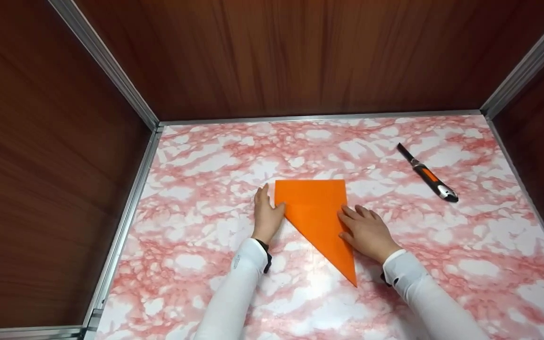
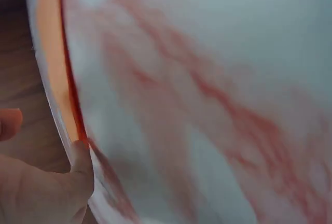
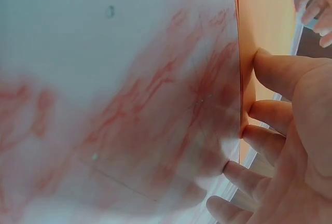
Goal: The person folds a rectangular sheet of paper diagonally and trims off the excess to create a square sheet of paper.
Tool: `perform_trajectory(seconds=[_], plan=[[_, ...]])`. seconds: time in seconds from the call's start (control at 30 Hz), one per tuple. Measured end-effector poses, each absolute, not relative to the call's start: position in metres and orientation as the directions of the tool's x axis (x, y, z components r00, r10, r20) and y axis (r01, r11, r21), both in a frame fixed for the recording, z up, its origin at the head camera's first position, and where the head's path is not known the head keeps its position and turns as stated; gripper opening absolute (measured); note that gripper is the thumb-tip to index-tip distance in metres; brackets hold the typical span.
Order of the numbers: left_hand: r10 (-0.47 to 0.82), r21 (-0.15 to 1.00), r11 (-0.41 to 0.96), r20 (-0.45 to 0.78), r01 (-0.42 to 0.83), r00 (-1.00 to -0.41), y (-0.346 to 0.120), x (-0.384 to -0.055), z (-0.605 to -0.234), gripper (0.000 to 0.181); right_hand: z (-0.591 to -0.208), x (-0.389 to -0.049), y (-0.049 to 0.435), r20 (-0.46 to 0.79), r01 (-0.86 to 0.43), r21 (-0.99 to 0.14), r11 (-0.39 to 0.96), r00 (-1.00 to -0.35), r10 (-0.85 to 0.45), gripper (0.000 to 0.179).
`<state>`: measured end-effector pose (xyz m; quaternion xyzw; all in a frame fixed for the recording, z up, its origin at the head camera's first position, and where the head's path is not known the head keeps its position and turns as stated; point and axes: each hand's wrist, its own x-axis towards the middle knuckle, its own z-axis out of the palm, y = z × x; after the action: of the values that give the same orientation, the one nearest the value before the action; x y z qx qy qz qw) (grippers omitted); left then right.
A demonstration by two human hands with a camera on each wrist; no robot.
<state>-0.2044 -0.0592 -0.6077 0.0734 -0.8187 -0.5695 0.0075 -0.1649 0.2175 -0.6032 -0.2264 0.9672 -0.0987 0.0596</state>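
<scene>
A folded sheet of orange paper lies flat on the table, straight along its far edge and tapering to a sharp point at the near right. My left hand rests at its left edge, the thumb touching the paper and the fingers extended beside it. In the left wrist view that thumb meets the paper's edge. On the opposite side, my right hand has its fingers spread, with several fingertips on or against the right edge. The right wrist view shows the thumb and fingers lying on the paper.
A utility knife with a dark blade and a black and orange handle lies at the right rear of the table. The tabletop has a red and white marbled pattern. Dark wood panels with metal edging enclose it at the back and sides.
</scene>
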Motion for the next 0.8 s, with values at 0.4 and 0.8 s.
perform_trajectory(seconds=[0.4, 0.8], plan=[[-0.118, 0.955, -0.099, -0.291, -0.280, -0.949, -0.063, -0.210, -0.606, 0.032, -0.609, -0.165, 0.221, -0.048, -0.387, -0.310, 0.869, -0.906, -0.421, 0.064], [0.023, 0.946, -0.222, -0.236, -0.235, -0.972, -0.070, -0.207, -0.586, 0.024, -0.592, -0.184, 0.227, -0.160, 0.108, -0.940, 0.323, -0.977, -0.140, 0.099]])
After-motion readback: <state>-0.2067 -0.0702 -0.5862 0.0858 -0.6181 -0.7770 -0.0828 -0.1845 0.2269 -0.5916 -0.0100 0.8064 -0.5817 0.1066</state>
